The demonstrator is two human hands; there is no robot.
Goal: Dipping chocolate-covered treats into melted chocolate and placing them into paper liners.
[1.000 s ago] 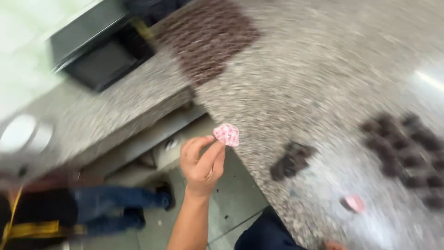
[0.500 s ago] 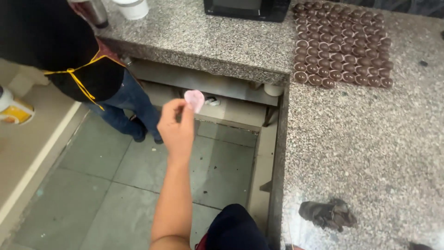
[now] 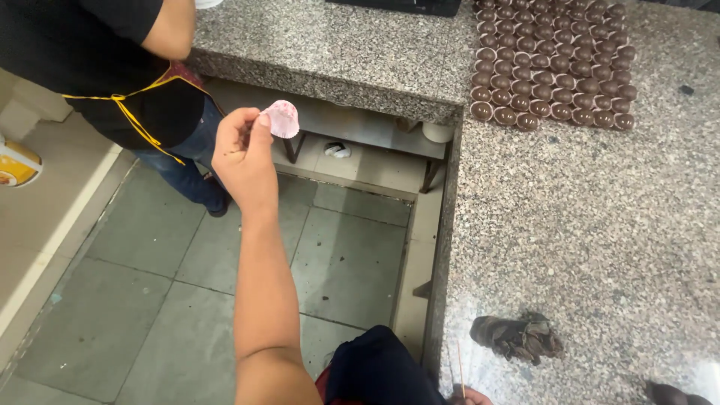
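- The left hand (image 3: 244,154) is raised over the floor, arm stretched forward from the bottom of the view.
- Its thumb and fingertips (image 3: 261,120) are pinched shut on a small pink paper cup (image 3: 283,118), the fluted kind used for sweets, held at the edge so that the cup sticks out to the right of the fingers.
- The pink cup hangs in the air in front of the open gap below the stone counter (image 3: 337,52), well apart from the counter's top.
- Of the right hand (image 3: 472,399) only a sliver shows at the bottom edge, against the near counter (image 3: 585,225); whether it is open or closed cannot be told.
- A thin stick (image 3: 460,369) stands just above that sliver (whether the hand touches it is not clear).
- On the near counter, far end, rows of brown chocolate cups (image 3: 555,64) lie packed side by side in a block.
- Closer in on the same counter lies a dark crumpled cloth (image 3: 517,337), near the right hand and well apart from the chocolate rows.
- Another person (image 3: 112,67) stands at upper left in a black top, with a yellow apron string and blue jeans, beside the far counter.
- The floor (image 3: 150,300) is grey-green tile.
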